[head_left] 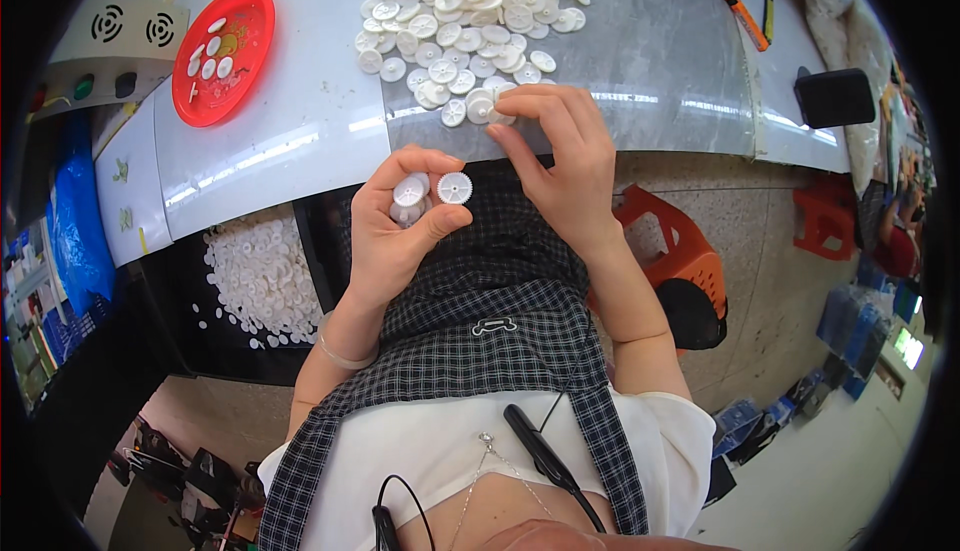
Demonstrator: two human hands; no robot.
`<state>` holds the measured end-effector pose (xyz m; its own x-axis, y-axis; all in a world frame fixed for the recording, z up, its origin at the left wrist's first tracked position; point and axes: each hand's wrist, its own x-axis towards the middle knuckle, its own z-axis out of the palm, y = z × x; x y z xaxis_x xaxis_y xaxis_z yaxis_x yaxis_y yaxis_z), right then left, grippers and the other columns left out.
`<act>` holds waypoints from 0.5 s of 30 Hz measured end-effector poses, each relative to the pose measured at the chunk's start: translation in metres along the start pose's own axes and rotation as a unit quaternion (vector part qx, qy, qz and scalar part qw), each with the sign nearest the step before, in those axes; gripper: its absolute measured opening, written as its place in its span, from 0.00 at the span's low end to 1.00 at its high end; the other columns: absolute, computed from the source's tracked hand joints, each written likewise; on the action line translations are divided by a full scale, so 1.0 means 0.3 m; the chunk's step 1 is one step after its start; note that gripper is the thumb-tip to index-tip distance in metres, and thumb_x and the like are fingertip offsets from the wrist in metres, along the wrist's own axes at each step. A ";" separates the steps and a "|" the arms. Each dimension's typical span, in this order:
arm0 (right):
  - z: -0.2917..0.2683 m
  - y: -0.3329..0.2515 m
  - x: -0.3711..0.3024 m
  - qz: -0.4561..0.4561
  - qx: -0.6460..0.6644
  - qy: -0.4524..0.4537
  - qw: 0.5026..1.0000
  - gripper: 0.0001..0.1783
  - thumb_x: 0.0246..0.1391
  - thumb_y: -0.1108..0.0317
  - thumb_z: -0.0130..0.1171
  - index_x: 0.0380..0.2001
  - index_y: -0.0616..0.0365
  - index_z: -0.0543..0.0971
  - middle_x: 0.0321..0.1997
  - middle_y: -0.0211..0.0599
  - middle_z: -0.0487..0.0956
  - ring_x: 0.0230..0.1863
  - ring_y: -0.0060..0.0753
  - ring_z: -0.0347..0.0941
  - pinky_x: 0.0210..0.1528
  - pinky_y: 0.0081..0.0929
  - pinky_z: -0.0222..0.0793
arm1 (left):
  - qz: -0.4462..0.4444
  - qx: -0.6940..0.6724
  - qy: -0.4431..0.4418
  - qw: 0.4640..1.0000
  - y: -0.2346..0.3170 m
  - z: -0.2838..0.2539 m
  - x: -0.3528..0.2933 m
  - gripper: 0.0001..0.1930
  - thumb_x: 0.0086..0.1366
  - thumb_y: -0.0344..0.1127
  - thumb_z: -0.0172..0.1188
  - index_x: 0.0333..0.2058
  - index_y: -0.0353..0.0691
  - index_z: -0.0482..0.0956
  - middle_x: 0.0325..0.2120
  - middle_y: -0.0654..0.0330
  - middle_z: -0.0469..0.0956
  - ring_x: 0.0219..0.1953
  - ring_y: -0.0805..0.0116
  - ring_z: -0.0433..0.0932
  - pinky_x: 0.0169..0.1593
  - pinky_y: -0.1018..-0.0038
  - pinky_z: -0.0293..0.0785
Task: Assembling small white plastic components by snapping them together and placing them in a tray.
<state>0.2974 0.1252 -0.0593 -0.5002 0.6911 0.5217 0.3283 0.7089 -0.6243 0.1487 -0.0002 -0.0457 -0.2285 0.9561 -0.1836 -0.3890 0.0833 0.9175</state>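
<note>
My left hand (400, 226) is raised in front of my checked apron and grips a small stack of white plastic gears (410, 196), with one gear (455, 188) held at the fingertips. Further forward, my right hand (560, 156) rests its fingertips at the table's near edge and pinches a white gear (497, 101). Just beyond it lies a big heap of loose white gears (465, 11) on the grey table (660, 61).
A red round tray (245, 21) with several white gears sits at the left on a white board. A dark bin (310, 351) below the table at my left holds many white gears. An orange stool (680, 251) stands to the right. A black box (833, 97) and an orange cutter (746, 21) lie at the far right.
</note>
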 end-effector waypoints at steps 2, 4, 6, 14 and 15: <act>0.002 0.006 -0.005 -0.010 0.006 0.007 1.000 0.12 0.43 0.76 0.69 0.34 0.57 0.79 0.37 0.34 0.79 0.35 0.30 0.77 0.36 0.25 0.72 | -0.027 -0.051 -0.015 0.998 -0.010 -0.026 -0.003 0.18 0.56 0.28 0.69 0.44 0.35 0.74 0.31 0.67 0.72 0.27 0.86 0.66 0.25 0.89 0.61; -0.003 0.004 -0.011 0.009 0.016 0.004 1.000 0.12 0.43 0.76 0.69 0.33 0.57 0.79 0.36 0.34 0.79 0.34 0.29 0.77 0.36 0.26 0.72 | -0.054 -0.102 -0.032 0.993 -0.017 -0.030 0.001 0.17 0.58 0.28 0.67 0.45 0.35 0.72 0.33 0.65 0.72 0.26 0.85 0.66 0.22 0.90 0.59; -0.009 0.000 -0.015 0.026 0.029 0.001 0.999 0.12 0.42 0.77 0.69 0.33 0.57 0.79 0.35 0.33 0.80 0.32 0.29 0.77 0.36 0.26 0.72 | -0.037 -0.231 -0.027 0.972 -0.010 -0.007 0.014 0.15 0.61 0.27 0.60 0.46 0.36 0.69 0.37 0.60 0.69 0.23 0.83 0.65 0.16 0.89 0.55; -0.040 -0.053 -0.004 -0.095 0.211 0.009 0.973 0.19 0.34 0.80 0.74 0.33 0.56 0.78 0.30 0.30 0.81 0.33 0.30 0.78 0.32 0.23 0.73 | -0.068 -0.176 -0.071 0.979 0.002 -0.001 0.020 0.16 0.61 0.27 0.61 0.47 0.37 0.70 0.34 0.64 0.72 0.23 0.87 0.65 0.18 0.90 0.55; -0.050 -0.066 -0.006 -0.103 0.183 -0.009 0.978 0.19 0.34 0.80 0.74 0.32 0.55 0.78 0.30 0.31 0.81 0.33 0.30 0.78 0.32 0.23 0.73 | -0.106 -0.119 -0.077 0.984 0.005 -0.003 0.018 0.16 0.61 0.28 0.63 0.47 0.37 0.72 0.31 0.67 0.74 0.24 0.87 0.66 0.19 0.91 0.55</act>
<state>0.3038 0.1122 -0.0392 -0.5406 0.5348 0.6494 -0.0880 0.7318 -0.6759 0.1462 0.0049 -0.0455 0.0112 0.9574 -0.2886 -0.6150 0.2342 0.7530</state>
